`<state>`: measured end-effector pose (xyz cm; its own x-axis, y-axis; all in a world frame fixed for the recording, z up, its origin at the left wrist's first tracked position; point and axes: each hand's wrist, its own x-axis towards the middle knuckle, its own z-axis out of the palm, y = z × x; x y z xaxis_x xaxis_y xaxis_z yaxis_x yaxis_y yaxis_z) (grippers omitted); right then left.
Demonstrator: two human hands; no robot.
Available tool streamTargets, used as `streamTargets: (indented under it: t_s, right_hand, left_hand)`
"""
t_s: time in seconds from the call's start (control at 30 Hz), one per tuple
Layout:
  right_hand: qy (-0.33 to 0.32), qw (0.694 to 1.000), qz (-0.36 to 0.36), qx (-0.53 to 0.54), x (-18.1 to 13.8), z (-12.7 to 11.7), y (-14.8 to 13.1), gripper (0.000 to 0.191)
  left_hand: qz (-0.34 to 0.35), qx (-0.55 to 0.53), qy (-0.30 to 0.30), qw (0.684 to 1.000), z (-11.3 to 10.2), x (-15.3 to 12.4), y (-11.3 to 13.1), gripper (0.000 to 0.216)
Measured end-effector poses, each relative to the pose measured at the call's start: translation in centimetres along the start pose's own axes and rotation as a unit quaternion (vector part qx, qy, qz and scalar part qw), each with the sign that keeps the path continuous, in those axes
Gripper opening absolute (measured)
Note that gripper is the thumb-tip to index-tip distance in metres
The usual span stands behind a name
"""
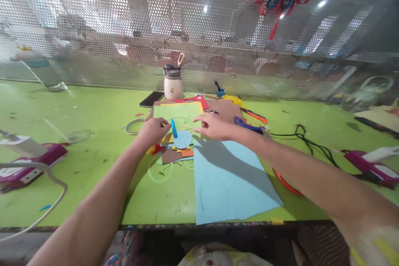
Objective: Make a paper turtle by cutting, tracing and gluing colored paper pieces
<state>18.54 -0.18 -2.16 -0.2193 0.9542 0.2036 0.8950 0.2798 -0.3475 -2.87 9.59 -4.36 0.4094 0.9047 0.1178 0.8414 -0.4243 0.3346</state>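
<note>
- Paper disc, light blue, is laid over small coloured scraps near the middle of the green desk, between the two hands.
- Blue pen-like stick is seen leaning at the disc's left edge, its lower end over the paper.
- Left hand is placed just beside the stick with its fingers bent inward; whether its grip is closed on anything cannot be told.
- Right hand is held near the disc's upper right, its grip parted between thumb and forefinger, with nothing seen caught in it.
- Light-blue sheet is spread below the right hand and shaded by the arm; a circle is faintly drawn near its lower left corner.
- Green sheet is set beyond the disc, overlapping brown board.
- Blue-handled tool is partly hidden by the right forearm.
- Phone and lidded bottle are stood or laid farther back.
</note>
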Motion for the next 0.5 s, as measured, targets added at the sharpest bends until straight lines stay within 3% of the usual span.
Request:
streamTargets:
  t_s: [0.2, 0.23, 0.37, 0.5]
  right_hand:
    - [0.062, 0.997, 0.022, 0.048, -9.0, -1.1, 0.4, 0.020]
    - [0.064, 0.996, 0.027, 0.056, -10.4, -1.1, 0.3, 0.015]
    - [0.066, 0.993, 0.058, 0.080, -15.4, -1.1, -0.4, 0.025]
    - [0.031, 0.993, 0.030, 0.106, -19.1, -0.3, -1.7, 0.009]
  left_hand:
    - [0.002, -0.014, 0.062, 0.998, -0.5, -0.6, 1.0, 0.031]
    - [0.001, -0.019, 0.076, 0.997, -0.8, -0.7, 1.2, 0.031]
    - [0.003, -0.049, 0.124, 0.991, -2.6, -1.4, 3.0, 0.029]
    - [0.026, -0.082, 0.132, 0.987, -4.4, -3.2, 5.3, 0.031]
